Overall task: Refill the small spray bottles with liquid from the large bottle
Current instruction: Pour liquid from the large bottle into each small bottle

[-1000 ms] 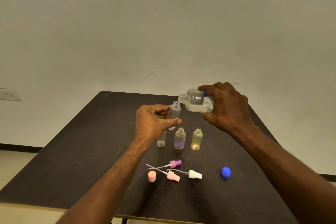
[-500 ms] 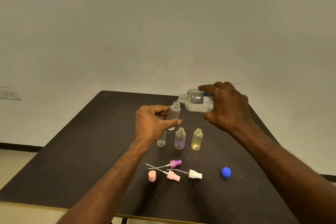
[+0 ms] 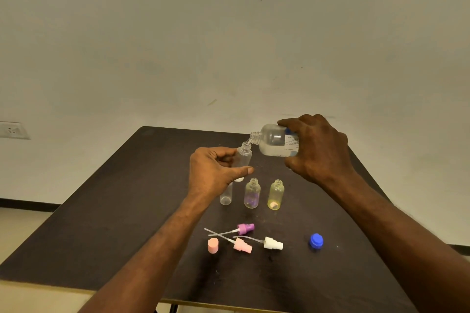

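My left hand holds a small clear bottle above the table, its open neck tilted up to the right. My right hand grips the large clear bottle, tipped on its side with its mouth just over the small bottle's neck. Three more small open bottles stand on the dark table: a clear one partly behind my left hand, a purple-tinted one and a yellow-tinted one.
In front of the bottles lie a purple spray head, a pink spray head, a white spray head, a pink cap and a blue cap. A wall socket is at the left.
The large bottle has tipped slightly further, its mouth closer to the small bottle's neck. Both hands stay almost where they were.
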